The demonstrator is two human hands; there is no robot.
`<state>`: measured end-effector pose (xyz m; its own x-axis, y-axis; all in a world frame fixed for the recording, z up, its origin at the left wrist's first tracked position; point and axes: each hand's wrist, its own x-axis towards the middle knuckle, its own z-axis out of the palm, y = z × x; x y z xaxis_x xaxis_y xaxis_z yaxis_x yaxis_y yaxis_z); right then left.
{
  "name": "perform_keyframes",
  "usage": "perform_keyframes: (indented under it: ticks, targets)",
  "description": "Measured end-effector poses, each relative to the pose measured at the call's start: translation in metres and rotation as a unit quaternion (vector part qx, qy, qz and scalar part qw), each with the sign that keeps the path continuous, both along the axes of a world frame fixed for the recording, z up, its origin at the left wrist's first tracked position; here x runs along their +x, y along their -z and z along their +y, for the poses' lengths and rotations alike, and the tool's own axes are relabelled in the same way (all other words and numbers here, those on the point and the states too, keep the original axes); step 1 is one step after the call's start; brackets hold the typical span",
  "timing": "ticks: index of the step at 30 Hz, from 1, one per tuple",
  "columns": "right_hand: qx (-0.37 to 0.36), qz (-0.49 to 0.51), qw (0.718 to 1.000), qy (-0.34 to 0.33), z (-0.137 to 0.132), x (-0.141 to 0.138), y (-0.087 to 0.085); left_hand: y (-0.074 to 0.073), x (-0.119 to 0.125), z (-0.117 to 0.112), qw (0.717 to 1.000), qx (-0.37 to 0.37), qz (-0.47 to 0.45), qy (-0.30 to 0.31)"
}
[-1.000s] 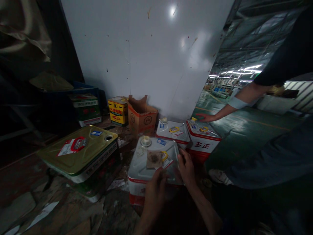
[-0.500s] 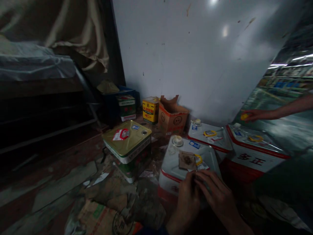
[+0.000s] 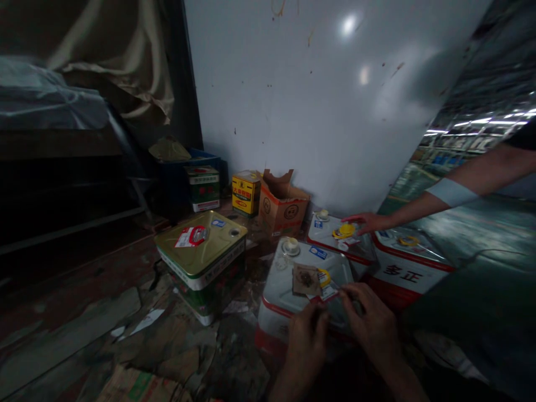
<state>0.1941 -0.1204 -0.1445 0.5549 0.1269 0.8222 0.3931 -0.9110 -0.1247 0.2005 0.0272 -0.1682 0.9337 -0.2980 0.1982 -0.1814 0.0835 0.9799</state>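
Silver-topped tin (image 3: 282, 293) has half-curled hands (image 3: 305, 340) (image 3: 372, 324) slightly apart by its near edge, hold unclear.

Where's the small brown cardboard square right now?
In the head view, the brown square lies just right of centre, on the closest red-and-white can, beside its yellow handle, beyond the left hand.

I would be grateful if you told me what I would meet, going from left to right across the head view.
Plastic sheet → gold-topped can → yellow tin → the person's left hand → the person's right hand → pale armband.
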Motion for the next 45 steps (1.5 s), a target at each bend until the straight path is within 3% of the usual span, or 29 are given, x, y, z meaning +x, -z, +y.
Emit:
perform_keyframes:
  ticks: [3, 6, 15, 21, 29, 33, 40, 45]
  targets:
    - [-0.014, 0.078, 0.992, -0.095, -0.001, -0.012, -0.012, -0.002, 0.002, -0.001, 0.999, -0.040, 0.037, 0.006]
    - [-0.002, 0.138, 0.977, -0.164, 0.002, -0.023, -0.012, -0.003, 0.005, -0.001, 0.992, -0.075, 0.079, 0.063]
    - [0.049, 0.118, 0.986, -0.105, -0.003, -0.040, 0.008, 0.008, 0.003, -0.007, 0.963, -0.106, 0.209, 0.130]
    - [0.106, 0.163, 0.974, -0.115, -0.003, -0.049, 0.018, 0.014, -0.002, -0.006, 0.953, -0.088, 0.251, 0.145]
    - [0.252, 0.249, 0.928, -0.116, -0.012, -0.080, 0.033, 0.023, -0.007, 0.004, 0.974, 0.030, 0.186, 0.125]
    - [0.278, 0.271, 0.913, -0.129, -0.015, -0.092, 0.044, 0.028, -0.016, 0.003, 0.972, 0.076, 0.149, 0.163]
    - [0.361, 0.304, 0.872, -0.128, -0.010, -0.095, 0.061, 0.042, -0.017, -0.005, 0.971, 0.108, 0.139, 0.160]
    - [0.376, 0.349, 0.851, -0.116, -0.009, -0.101, 0.068, 0.047, -0.022, -0.009, 0.970, 0.123, 0.129, 0.168]
